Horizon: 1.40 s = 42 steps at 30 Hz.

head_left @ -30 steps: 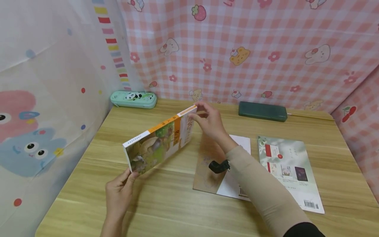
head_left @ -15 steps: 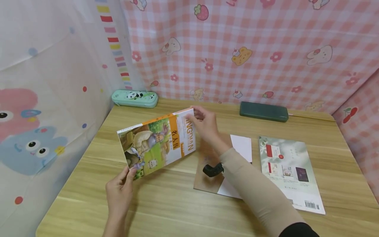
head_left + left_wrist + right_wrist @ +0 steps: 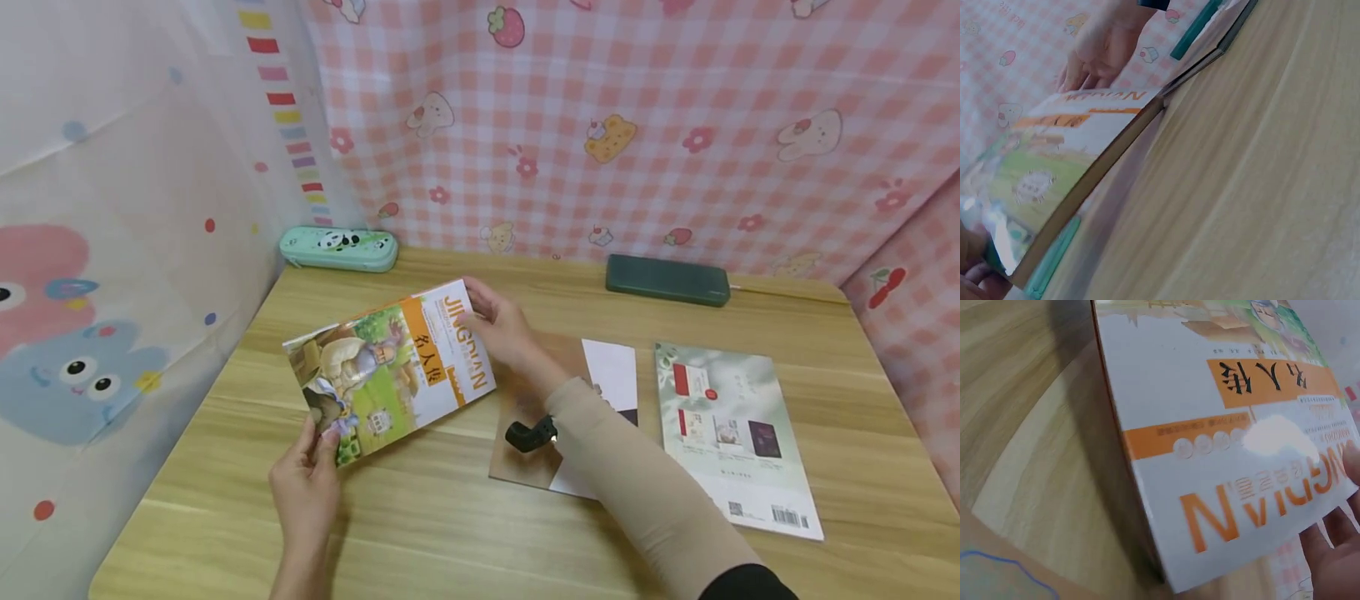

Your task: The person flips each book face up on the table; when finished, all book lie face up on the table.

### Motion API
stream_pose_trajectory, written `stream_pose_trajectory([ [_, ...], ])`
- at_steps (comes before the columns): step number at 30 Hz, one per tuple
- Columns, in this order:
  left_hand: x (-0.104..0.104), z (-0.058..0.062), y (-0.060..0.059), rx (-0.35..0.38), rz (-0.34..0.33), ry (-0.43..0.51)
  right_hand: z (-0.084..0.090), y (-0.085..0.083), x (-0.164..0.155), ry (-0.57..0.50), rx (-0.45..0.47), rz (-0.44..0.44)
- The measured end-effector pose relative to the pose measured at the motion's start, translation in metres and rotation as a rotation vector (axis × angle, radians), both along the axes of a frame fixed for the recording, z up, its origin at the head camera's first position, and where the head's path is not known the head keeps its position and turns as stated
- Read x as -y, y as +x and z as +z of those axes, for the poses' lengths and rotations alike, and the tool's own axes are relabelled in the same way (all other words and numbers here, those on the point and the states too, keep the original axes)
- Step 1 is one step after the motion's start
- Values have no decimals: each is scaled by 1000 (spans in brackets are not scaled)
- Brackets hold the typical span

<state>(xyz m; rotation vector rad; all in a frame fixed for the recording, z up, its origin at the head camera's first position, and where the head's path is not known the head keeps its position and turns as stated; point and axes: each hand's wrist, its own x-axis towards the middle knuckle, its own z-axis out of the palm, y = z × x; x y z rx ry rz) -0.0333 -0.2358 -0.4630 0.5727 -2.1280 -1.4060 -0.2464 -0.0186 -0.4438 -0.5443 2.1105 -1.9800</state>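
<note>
A paperback book with an illustrated cover and orange lettering is held between my two hands, tilted so its front cover faces up. My left hand pinches its near left corner, thumb on the cover. At the far right corner my right hand grips the edge, with fingers behind and thumb in front. The right wrist view shows the white end of the cover close up, my fingers at its edge. In the left wrist view the page edges face the wooden tabletop.
A brown-and-white booklet lies under my right forearm, and a pale green magazine lies to its right. A mint panda pencil case and a dark green case sit along the back, before a checked curtain.
The book has turned from nearly upright, spine up, to lying back with its cover facing up. My right hand has moved left and lower with it; my left hand keeps its corner.
</note>
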Motion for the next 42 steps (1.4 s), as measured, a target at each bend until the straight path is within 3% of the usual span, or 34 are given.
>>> stream_pose_trajectory([
  [4,1,-2,-3,129,-92,101,-10,1,1,4,53,147],
  [8,4,-6,-5,280,-182,129,-22,0,4,-9,108,188],
  [10,6,-9,-5,303,-188,131,-27,-1,6,-2,120,192],
  [19,8,-13,-6,308,-126,246,-37,-5,14,178,167,212],
  [27,5,-9,-9,272,-74,225,-37,-6,7,140,150,178],
  [38,24,3,-17,266,-192,99,-31,2,-19,282,-22,106],
  [42,34,5,-26,226,-249,-27,-25,5,-29,279,-69,121],
])
